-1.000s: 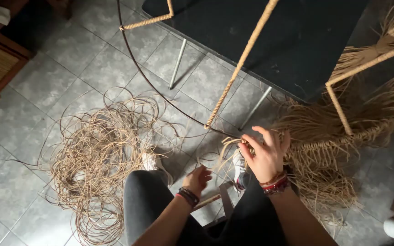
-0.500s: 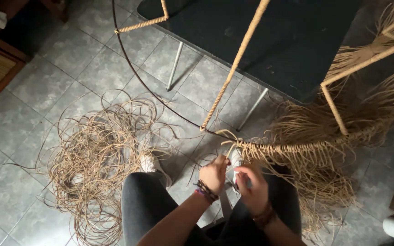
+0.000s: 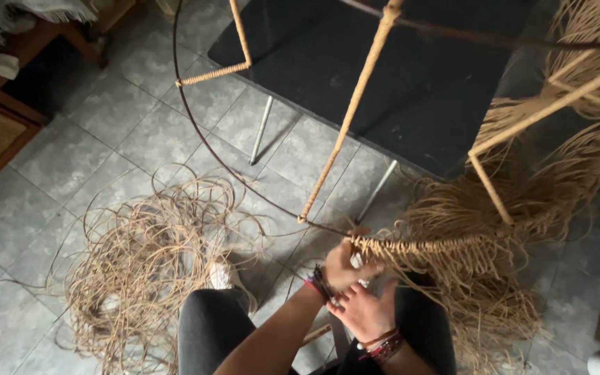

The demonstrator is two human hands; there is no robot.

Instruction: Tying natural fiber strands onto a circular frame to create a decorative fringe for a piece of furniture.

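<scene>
Tiled floor [image 3: 105, 146] beside wire hoop [image 3: 196, 132]

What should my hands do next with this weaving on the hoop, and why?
Probably pull the strand snug with the left hand at the end of the woven row on the metal hoop, then wrap on toward the bare side. The right hand sits just below, and a loose fibre pile lies on the floor.
</scene>
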